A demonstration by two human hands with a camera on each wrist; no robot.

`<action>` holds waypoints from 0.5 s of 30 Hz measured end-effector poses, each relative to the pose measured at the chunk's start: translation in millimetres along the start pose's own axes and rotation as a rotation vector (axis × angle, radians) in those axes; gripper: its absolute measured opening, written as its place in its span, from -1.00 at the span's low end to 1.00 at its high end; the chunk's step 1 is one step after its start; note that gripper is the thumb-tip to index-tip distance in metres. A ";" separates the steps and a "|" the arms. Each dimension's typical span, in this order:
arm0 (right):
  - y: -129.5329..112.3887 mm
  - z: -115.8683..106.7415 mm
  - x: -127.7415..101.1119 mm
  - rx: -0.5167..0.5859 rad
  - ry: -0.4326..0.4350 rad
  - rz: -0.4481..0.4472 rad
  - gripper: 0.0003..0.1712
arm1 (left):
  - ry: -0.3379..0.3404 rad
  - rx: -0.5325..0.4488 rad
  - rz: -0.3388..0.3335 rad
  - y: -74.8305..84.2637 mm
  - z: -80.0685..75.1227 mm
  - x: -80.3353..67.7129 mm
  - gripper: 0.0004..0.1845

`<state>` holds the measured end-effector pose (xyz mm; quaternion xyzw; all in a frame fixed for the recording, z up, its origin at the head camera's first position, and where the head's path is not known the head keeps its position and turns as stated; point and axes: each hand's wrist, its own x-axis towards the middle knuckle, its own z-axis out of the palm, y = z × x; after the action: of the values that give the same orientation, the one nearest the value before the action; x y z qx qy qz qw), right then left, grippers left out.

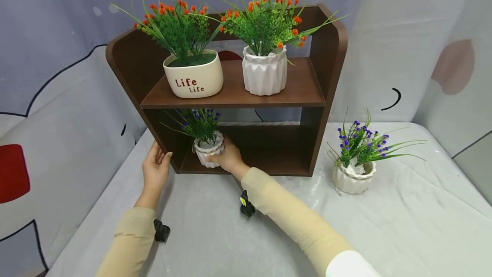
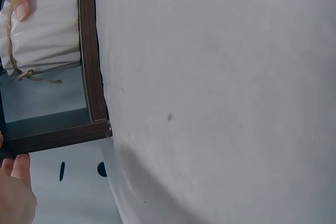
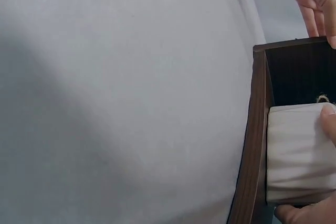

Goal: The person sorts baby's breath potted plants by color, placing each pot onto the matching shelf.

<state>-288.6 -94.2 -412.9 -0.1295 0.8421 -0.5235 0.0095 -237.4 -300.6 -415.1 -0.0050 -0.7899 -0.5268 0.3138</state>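
1. Head view: a small white pot (image 1: 208, 154) of blue flowers is gripped by the right hand (image 1: 229, 157), fingers curled round it, at the left end of the lower board of the brown shelf (image 1: 326, 76). The shelf's lower left corner is touched by the left hand (image 1: 155, 169), fingers nearly straight.
2. Left wrist view: the twine-wrapped pot (image 2: 47, 30) is seen just inside the shelf frame (image 2: 89, 51), a fingertip (image 2: 20, 3) pressed on it.
3. Right wrist view: the pot (image 3: 299, 153) is seen against the shelf's side wall (image 3: 254, 140), pinched between fingers.
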 end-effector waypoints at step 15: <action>-13.8 -14.4 -12.6 -0.121 0.040 -0.086 -0.14 | 0.004 0.003 -0.034 38.3 -1.6 -9.3 -0.44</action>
<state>-275.7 -84.4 -395.7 -0.1552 0.8659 -0.4741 -0.0377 -216.1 -281.9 -387.6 0.0098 -0.7901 -0.5308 0.3064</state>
